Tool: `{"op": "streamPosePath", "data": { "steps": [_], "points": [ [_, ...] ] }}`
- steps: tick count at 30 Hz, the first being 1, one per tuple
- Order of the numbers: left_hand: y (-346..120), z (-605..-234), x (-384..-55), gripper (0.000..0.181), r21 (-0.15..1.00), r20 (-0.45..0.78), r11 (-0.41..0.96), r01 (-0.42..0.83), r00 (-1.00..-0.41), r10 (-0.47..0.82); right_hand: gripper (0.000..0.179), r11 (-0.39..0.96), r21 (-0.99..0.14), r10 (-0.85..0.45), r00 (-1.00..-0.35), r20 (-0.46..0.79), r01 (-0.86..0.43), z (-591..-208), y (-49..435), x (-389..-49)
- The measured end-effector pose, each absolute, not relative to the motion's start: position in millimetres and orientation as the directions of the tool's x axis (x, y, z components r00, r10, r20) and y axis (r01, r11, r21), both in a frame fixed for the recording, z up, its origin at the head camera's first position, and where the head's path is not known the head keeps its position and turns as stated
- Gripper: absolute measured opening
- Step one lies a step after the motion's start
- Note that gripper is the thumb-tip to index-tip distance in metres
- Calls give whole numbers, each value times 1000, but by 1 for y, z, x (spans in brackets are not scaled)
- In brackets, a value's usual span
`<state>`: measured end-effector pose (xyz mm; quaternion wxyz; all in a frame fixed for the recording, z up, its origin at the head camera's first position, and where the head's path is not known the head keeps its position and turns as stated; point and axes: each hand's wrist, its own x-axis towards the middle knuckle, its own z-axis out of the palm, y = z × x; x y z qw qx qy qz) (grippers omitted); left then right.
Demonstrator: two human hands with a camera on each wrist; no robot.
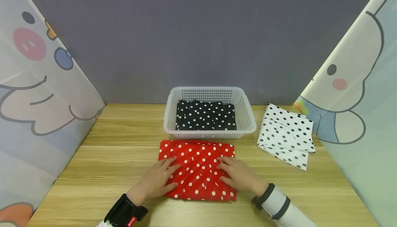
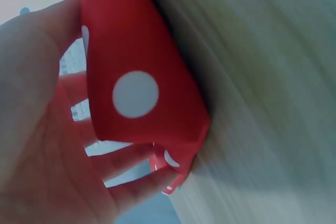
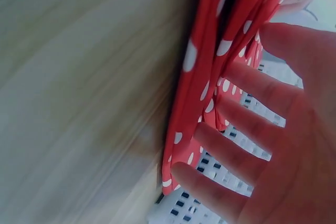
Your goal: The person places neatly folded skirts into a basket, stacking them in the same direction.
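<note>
A red cloth with white dots [image 1: 198, 172], folded into a rough rectangle, lies on the wooden table in the head view. My left hand [image 1: 159, 178] rests on its left side, fingers spread and fairly straight. On the right side my right hand [image 1: 238, 173] touches the cloth with its fingertips, fingers also spread. In the left wrist view the folded edge of the red cloth [image 2: 142, 51] stands up beside the left palm. Several stacked layers of the red cloth [image 3: 202, 93] show against the right fingers in the right wrist view.
Behind the red cloth stands a white plastic basket [image 1: 248, 116] holding folded black cloth with white dots [image 1: 204, 116]. A folded white cloth with black dots [image 1: 285, 134] lies at the right. A grey panel [image 1: 198, 41] closes off the back, with printed panels at both sides.
</note>
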<state>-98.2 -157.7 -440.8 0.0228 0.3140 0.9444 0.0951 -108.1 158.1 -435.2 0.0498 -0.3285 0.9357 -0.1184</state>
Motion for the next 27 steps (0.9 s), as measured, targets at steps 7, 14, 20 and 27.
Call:
{"op": "streamPosePath", "data": {
  "steps": [7,14,20,27],
  "points": [
    [-142,-442,-96,56,196,13,798,570,-815,579,38,775,-273,-594,-804,-8,-570,-433,170,-105],
    [-129,-441,-93,56,186,37,786,590,-803,595,38,806,-289,-542,-841,-7,-517,-433,176,-104],
    [-117,-438,-91,53,216,20,779,589,-800,599,34,836,-262,-497,-867,6,-482,-433,181,-105],
    [-108,-436,-91,54,230,-16,791,567,-811,585,36,870,-264,-436,-900,-17,-416,-434,185,-106]
  ]
}}
